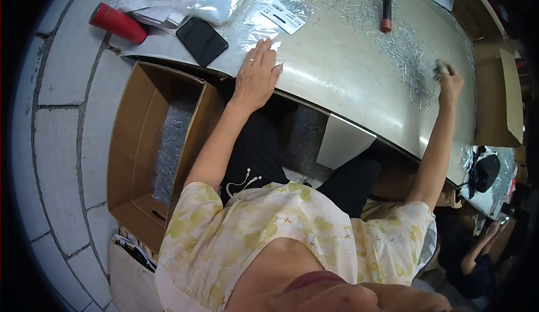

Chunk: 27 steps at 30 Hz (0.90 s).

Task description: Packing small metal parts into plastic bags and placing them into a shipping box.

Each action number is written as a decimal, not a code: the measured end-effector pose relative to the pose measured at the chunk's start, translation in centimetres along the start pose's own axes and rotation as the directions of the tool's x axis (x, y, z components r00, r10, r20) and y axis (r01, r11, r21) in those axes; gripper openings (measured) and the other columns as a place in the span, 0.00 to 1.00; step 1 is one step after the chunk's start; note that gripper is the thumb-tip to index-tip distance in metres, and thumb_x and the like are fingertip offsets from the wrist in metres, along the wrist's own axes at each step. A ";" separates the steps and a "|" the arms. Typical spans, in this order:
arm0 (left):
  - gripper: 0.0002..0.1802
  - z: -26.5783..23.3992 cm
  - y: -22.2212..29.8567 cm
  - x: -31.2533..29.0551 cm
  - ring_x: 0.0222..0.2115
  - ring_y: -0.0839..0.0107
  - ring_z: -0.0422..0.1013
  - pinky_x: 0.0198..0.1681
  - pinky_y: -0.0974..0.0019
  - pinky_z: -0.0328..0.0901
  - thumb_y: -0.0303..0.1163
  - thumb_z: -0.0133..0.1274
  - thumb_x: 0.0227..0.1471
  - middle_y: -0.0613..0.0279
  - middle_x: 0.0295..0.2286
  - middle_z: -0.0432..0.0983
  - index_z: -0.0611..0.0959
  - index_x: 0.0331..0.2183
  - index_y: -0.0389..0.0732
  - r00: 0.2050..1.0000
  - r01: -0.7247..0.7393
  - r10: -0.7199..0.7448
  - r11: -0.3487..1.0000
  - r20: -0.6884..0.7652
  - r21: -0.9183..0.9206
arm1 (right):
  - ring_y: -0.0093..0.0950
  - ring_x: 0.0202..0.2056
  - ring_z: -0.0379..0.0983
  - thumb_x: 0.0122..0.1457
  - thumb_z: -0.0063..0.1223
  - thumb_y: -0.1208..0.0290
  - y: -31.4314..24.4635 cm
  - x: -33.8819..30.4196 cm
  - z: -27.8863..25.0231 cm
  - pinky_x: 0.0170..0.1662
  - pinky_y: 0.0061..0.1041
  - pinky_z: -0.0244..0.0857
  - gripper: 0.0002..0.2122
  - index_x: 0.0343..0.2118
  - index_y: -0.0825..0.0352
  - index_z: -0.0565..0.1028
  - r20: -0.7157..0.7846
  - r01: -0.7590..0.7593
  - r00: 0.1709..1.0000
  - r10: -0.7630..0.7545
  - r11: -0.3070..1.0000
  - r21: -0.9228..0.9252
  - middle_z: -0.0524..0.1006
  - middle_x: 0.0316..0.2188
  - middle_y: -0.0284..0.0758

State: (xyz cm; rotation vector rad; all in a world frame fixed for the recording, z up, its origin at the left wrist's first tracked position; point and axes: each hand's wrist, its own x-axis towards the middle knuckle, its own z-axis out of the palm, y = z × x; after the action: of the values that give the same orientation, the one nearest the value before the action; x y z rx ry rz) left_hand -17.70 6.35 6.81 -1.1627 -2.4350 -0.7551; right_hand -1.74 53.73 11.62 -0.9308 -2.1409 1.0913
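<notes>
Fingers stretched out, my left hand point(255, 77) lies flat at the near edge of the table point(337, 82), by a clear plastic bag point(259, 28). A white printed card point(282, 16) is on that bag. Over at the table's right side my right hand point(450, 85) is closed, with a small greyish clump point(438, 69) at its fingertips. The clump looks like thin metal pins, but it is blurred. Just left of that hand spreads a loose pile of thin, shiny metal pins point(412, 59).
A black phone point(202, 41) and a red bottle point(118, 24) are at the left. Below them stands an open cardboard box point(128, 160) with a shiny heap inside. A dark stick with an orange end point(386, 8) lies at the back. Another person point(477, 261) sits lower right.
</notes>
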 end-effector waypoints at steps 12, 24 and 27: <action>0.21 0.9 1.2 -3.1 0.45 0.52 0.67 0.51 0.57 0.60 0.29 0.53 0.53 0.50 0.43 0.72 0.77 0.49 0.36 0.995 -0.075 0.063 0.985 -0.081 -0.158 | 0.46 0.48 0.72 0.48 0.43 0.78 2.7 -1.3 -0.2 0.53 0.36 0.64 0.22 0.50 0.73 0.72 -0.098 0.265 0.943 -0.318 0.896 -0.356 0.76 0.44 0.50; 0.16 1.3 1.5 -4.9 0.49 0.53 0.66 0.55 0.56 0.57 0.27 0.51 0.55 0.50 0.50 0.69 0.76 0.46 0.34 0.975 -0.189 0.169 0.973 -0.145 -0.135 | 0.41 0.61 0.56 0.57 0.51 0.55 -1.3 -7.2 4.9 0.57 0.40 0.58 0.22 0.53 0.58 0.69 0.228 0.288 0.956 -0.183 0.717 -0.634 0.64 0.59 0.39; 0.15 0.8 1.1 -5.0 0.44 0.55 0.69 0.50 0.59 0.62 0.23 0.54 0.51 0.51 0.43 0.71 0.78 0.43 0.34 0.959 -0.226 0.177 0.948 -0.220 -0.223 | 0.42 0.42 0.72 0.53 0.56 0.67 -3.4 -7.0 4.6 0.44 0.36 0.68 0.13 0.39 0.66 0.75 0.143 0.272 0.962 -0.232 0.795 -0.542 0.76 0.42 0.40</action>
State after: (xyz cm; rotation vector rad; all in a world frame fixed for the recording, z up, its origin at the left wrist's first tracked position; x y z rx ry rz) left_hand -13.88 4.37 3.94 -1.3333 -2.0651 -1.0748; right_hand -1.95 44.72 11.03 -0.8135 -2.6140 0.3590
